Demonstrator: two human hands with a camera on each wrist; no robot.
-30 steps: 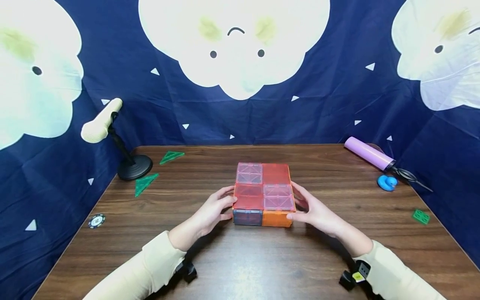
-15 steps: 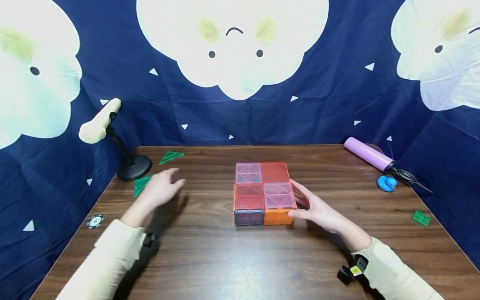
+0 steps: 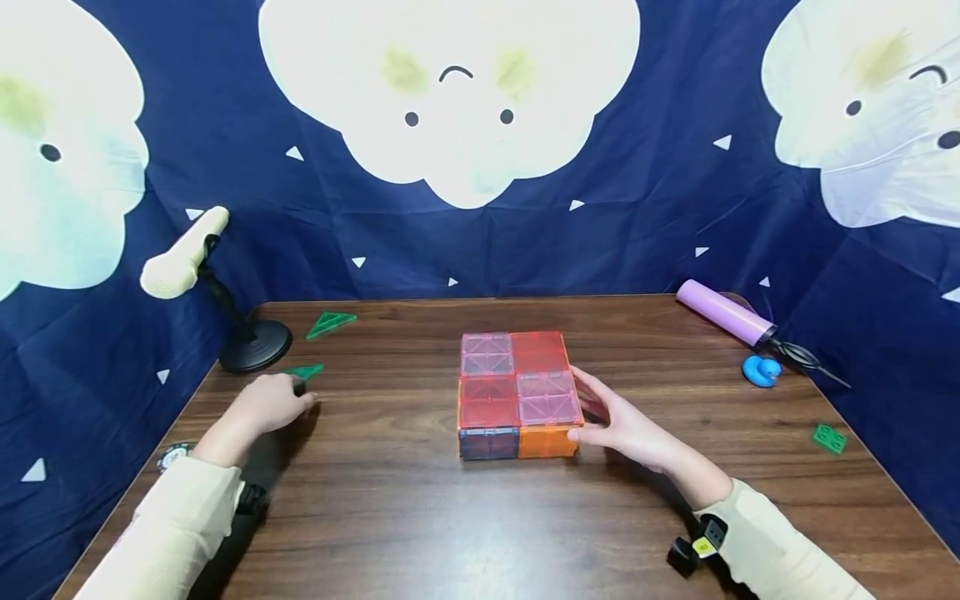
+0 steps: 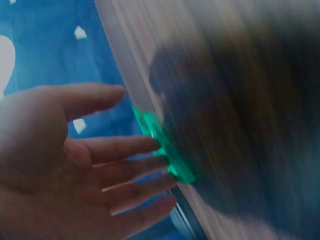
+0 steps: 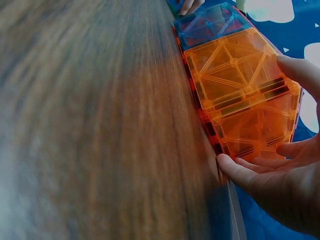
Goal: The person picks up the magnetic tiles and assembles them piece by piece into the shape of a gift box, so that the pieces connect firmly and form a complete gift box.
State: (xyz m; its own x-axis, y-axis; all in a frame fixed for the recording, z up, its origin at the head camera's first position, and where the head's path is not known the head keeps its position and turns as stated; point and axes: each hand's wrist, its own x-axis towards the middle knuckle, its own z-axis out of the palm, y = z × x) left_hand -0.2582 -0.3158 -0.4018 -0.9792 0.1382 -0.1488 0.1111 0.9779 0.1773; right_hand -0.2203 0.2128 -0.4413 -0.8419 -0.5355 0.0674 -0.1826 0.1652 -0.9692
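A low box of magnetic tiles, pink and red on top, stands mid-table. Its front shows one dark blue and one orange tile. My right hand holds the box at its right side, thumb at the front corner and fingers along the side. Over on the left, my left hand is low beside a green triangular tile, partly hidden behind the hand. In the left wrist view the fingers stretch out and their tips overlap the green tile. Another green triangular tile lies farther back.
Behind the left hand stands a black round-based stand with a cream-covered head. A poker chip lies by the left forearm. On the right are a purple pump, a blue rubber duck and a green toy brick.
My left hand has left the box's left side and moved left to the nearer green triangular tile. My right hand has stayed at the box. The head view has shifted slightly.
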